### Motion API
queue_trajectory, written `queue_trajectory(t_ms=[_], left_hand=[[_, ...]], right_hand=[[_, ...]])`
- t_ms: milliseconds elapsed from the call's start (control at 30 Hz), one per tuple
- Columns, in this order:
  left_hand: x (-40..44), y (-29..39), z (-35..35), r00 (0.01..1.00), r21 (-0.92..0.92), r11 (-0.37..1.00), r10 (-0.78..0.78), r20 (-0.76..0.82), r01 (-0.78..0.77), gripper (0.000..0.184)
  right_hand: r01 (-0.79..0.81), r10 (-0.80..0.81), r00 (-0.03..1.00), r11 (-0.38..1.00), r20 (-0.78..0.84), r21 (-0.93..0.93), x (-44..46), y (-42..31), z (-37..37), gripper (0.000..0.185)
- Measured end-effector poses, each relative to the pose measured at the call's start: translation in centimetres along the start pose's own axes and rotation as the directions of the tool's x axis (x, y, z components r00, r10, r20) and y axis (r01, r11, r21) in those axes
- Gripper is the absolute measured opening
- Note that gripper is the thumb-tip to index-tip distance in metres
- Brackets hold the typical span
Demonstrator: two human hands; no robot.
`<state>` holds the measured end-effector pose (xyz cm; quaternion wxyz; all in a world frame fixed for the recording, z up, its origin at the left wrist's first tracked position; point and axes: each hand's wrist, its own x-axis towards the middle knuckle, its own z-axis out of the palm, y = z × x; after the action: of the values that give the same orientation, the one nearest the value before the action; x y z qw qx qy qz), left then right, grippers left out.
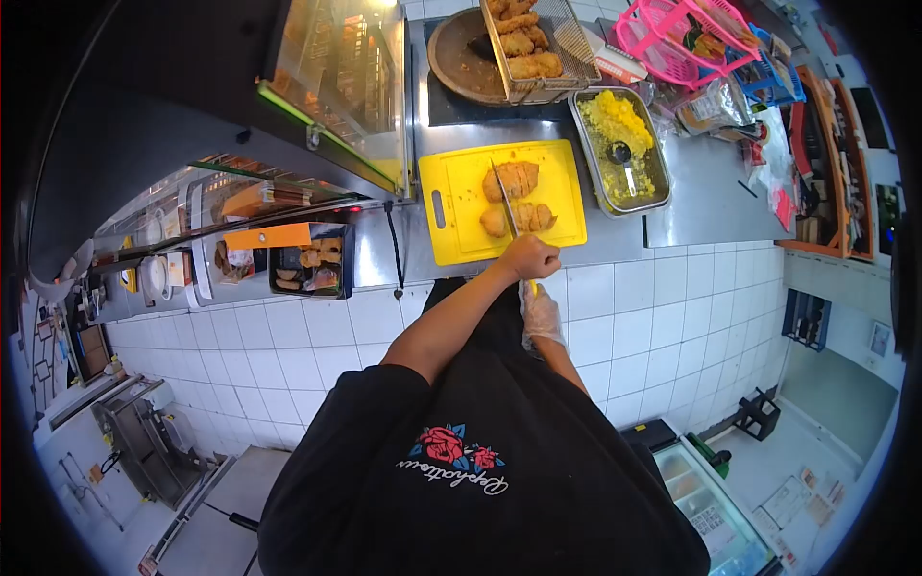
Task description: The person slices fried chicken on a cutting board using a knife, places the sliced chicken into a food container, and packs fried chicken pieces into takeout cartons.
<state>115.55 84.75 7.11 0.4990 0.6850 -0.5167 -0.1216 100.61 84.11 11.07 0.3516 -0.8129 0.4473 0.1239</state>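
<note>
A yellow cutting board [451,173] lies on the steel counter, with sliced fried pieces [512,180] in two groups on it. The blade of a knife [504,199] crosses both groups. My left hand [531,259], bare, is closed over the knife near the board's front edge; what its fingers hold is hidden. Just below it, my right hand [543,319], in a clear plastic glove, is closed around the knife's yellow handle.
Behind the board are a round brown board [451,60] and a wire basket of fried pieces [533,65]. A steel tray of yellow food [615,120] stands right; pink baskets [663,48] are farther off. A glass display case [336,96] and an open box [312,269] are left.
</note>
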Motion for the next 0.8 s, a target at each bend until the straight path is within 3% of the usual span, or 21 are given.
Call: queue_trajectory(t_ms=[100, 300, 467, 667, 800], left_hand=[[0.3, 0.6, -0.7, 1.000, 0.002, 1.000, 0.030, -0.003, -0.030, 0.025], [0.8, 4.5, -4.0, 0.990, -0.045, 0.989, 0.142, 0.006, -0.142, 0.024], [-1.2, 3.0, -4.6, 0.991, -0.073, 0.990, 0.126, 0.050, -0.122, 0.023], [-2.1, 1.7, -4.7, 0.990, -0.047, 0.994, 0.103, 0.101, -0.098, 0.024], [-2.8, -0.1, -4.0, 0.989, -0.032, 0.993, 0.113, 0.097, -0.110, 0.025]], right_hand=[[0.033, -0.033, 0.999, 0.998, 0.001, -0.060, -0.5, -0.3, -0.7, 0.055], [0.014, -0.014, 0.999, 1.000, -0.044, 0.000, -4.0, -2.4, -1.1, 0.053], [-0.077, 0.076, 0.996, 0.997, 0.038, 0.031, -4.8, -3.9, 0.3, 0.054], [-0.092, 0.093, 0.996, 0.991, -0.005, 0.101, -4.4, -2.9, 3.8, 0.053], [-0.215, 0.213, 0.975, 0.976, 0.064, 0.024, -3.5, -4.3, 3.7, 0.053]])
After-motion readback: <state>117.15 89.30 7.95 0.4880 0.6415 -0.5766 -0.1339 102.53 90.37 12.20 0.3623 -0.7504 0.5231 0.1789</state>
